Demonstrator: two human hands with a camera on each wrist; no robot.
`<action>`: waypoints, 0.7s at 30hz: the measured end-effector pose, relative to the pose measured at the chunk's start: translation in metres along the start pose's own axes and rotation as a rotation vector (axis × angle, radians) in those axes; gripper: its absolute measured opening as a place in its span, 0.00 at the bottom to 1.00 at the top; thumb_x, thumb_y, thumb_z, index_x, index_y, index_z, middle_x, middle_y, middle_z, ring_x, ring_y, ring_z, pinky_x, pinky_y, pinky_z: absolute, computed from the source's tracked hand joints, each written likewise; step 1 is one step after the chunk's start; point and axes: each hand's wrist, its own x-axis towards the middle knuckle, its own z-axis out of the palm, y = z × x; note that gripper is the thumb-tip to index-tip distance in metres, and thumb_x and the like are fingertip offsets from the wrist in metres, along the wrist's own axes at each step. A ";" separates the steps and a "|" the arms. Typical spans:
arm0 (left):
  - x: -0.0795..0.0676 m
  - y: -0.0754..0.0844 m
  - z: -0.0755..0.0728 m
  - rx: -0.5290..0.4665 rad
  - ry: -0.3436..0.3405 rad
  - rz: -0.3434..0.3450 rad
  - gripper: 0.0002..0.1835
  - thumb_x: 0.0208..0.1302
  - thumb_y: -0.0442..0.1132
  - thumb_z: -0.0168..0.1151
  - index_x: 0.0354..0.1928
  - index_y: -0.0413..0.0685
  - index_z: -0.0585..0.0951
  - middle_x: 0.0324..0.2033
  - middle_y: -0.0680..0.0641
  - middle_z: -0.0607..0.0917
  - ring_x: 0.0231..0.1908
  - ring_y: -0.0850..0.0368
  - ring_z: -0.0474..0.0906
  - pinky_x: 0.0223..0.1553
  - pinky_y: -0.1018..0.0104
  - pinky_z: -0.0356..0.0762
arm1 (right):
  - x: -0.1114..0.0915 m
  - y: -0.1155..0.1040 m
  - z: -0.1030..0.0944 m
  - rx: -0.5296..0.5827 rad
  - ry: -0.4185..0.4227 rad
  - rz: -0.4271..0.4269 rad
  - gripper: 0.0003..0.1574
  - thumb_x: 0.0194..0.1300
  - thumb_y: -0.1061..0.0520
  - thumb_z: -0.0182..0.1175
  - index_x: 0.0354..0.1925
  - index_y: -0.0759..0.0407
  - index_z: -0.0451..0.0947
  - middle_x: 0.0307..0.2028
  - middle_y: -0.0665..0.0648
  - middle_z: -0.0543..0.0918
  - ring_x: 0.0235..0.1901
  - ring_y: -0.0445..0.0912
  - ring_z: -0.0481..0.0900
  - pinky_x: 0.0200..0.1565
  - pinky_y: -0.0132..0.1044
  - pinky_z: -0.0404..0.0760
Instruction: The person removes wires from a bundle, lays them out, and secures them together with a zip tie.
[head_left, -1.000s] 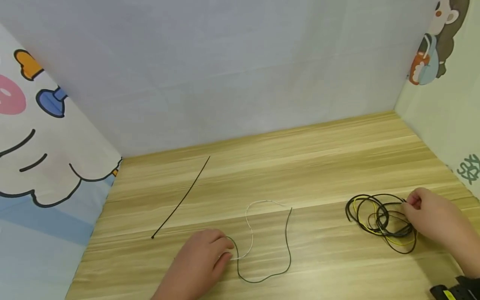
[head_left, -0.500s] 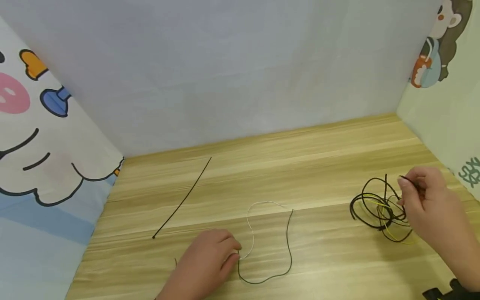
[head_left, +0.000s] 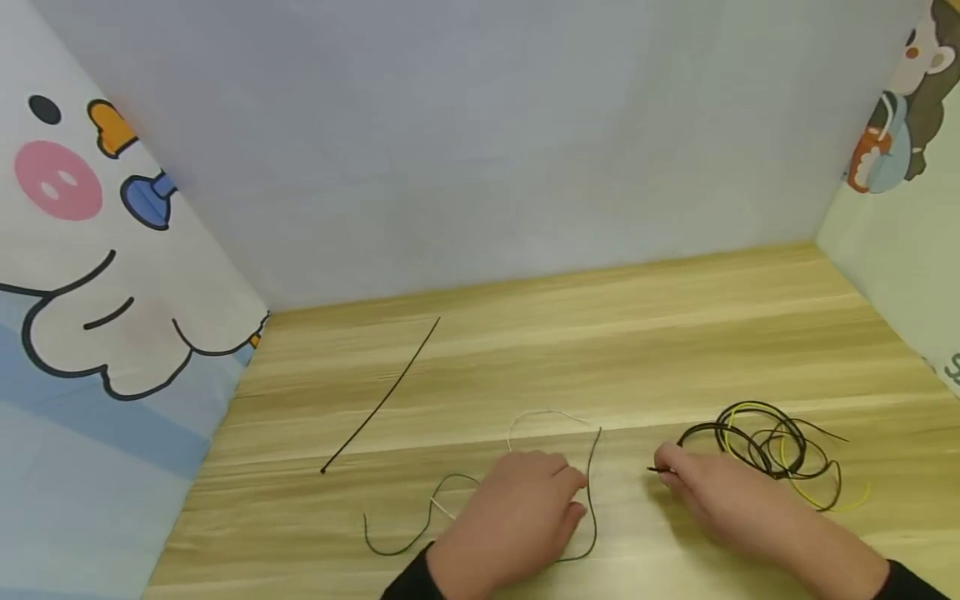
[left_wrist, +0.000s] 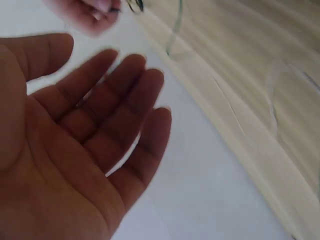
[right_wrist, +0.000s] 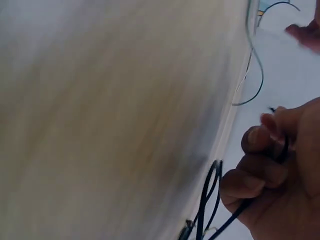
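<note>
We have the pale wall (head_left: 487, 142) filling the back, and below it the wood-grain table (head_left: 600, 333) stretching side to side. Now to the hands!

Low in the middle we see the left hand (head_left: 521, 512), back up, slanting in from a dark sleeve (head_left: 412, 579). From its own wrist we catch the palm: four fingers loosely extended, thumb well apart, nothing between them. It lies above the strings, covering part of them; whether it touches them, we can't tell.

Across from it, the right hand (head_left: 723, 492) reaches leftward, wrist low, fingers curled, and we have a pinch: thumb and fingertips hold a black cord (head_left: 701, 427) close to its tip, which pokes out past them. That cord arcs back over the hand into the loose bundle (head_left: 782, 450) just behind, on the table's right side, where a yellow strand (head_left: 806, 496) trails out.

Over on the left we spot a straight black cord (head_left: 382, 400) lying diagonally, well apart from both hands. Thinner yet, a dark green string (head_left: 592, 500) winds out either side of the left hand, and beside it curves the fine white string (head_left: 550, 410).
</note>
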 end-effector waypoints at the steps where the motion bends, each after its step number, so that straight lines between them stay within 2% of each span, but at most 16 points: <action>1: 0.008 0.006 0.002 0.035 -0.023 -0.010 0.08 0.69 0.50 0.57 0.41 0.58 0.81 0.33 0.60 0.79 0.36 0.64 0.77 0.36 0.67 0.74 | 0.001 0.000 0.002 0.006 -0.013 0.002 0.04 0.76 0.52 0.50 0.39 0.46 0.68 0.22 0.38 0.67 0.21 0.32 0.65 0.25 0.31 0.68; 4: 0.029 0.024 0.010 0.143 -0.096 -0.026 0.10 0.72 0.54 0.53 0.42 0.60 0.78 0.31 0.60 0.77 0.32 0.65 0.76 0.29 0.69 0.72 | 0.002 0.001 0.004 0.051 -0.049 0.001 0.07 0.76 0.51 0.50 0.36 0.44 0.68 0.22 0.38 0.66 0.23 0.32 0.65 0.27 0.31 0.68; 7: 0.044 0.037 0.018 0.203 -0.154 -0.048 0.10 0.74 0.54 0.50 0.41 0.61 0.76 0.28 0.59 0.75 0.28 0.65 0.74 0.24 0.69 0.70 | 0.002 0.001 0.006 0.098 -0.087 -0.013 0.10 0.77 0.48 0.47 0.35 0.42 0.68 0.23 0.37 0.67 0.24 0.32 0.65 0.28 0.31 0.68; 10: 0.055 0.049 0.023 0.186 -0.197 -0.083 0.09 0.74 0.52 0.50 0.40 0.61 0.77 0.27 0.59 0.75 0.27 0.64 0.74 0.23 0.68 0.71 | 0.001 -0.002 0.008 0.107 -0.084 -0.032 0.11 0.79 0.45 0.43 0.38 0.38 0.69 0.29 0.35 0.72 0.30 0.32 0.71 0.32 0.34 0.73; 13: 0.064 0.056 0.026 0.150 -0.207 -0.129 0.08 0.73 0.51 0.53 0.38 0.63 0.79 0.26 0.60 0.77 0.27 0.64 0.75 0.24 0.66 0.74 | 0.000 -0.005 0.010 0.054 -0.047 -0.048 0.09 0.79 0.46 0.42 0.43 0.35 0.71 0.39 0.34 0.77 0.41 0.34 0.77 0.42 0.40 0.79; 16: 0.067 0.057 0.026 0.133 -0.198 -0.148 0.05 0.70 0.51 0.57 0.35 0.65 0.80 0.26 0.61 0.79 0.28 0.65 0.76 0.25 0.66 0.75 | -0.002 -0.007 0.010 0.008 -0.019 -0.066 0.08 0.78 0.48 0.45 0.45 0.34 0.71 0.44 0.34 0.78 0.47 0.36 0.78 0.48 0.43 0.80; 18: 0.065 0.055 0.026 0.147 -0.194 -0.147 0.05 0.69 0.50 0.59 0.33 0.66 0.80 0.25 0.61 0.79 0.27 0.65 0.77 0.25 0.66 0.75 | -0.003 -0.007 0.009 -0.004 -0.014 -0.065 0.07 0.77 0.48 0.47 0.42 0.34 0.71 0.39 0.33 0.77 0.41 0.34 0.77 0.43 0.40 0.80; 21: 0.056 0.046 0.026 0.173 -0.182 -0.134 0.06 0.67 0.48 0.60 0.30 0.66 0.79 0.22 0.60 0.78 0.25 0.65 0.76 0.22 0.66 0.73 | -0.005 -0.004 0.006 -0.021 -0.014 -0.056 0.08 0.77 0.47 0.47 0.37 0.36 0.69 0.30 0.33 0.71 0.31 0.31 0.70 0.34 0.35 0.74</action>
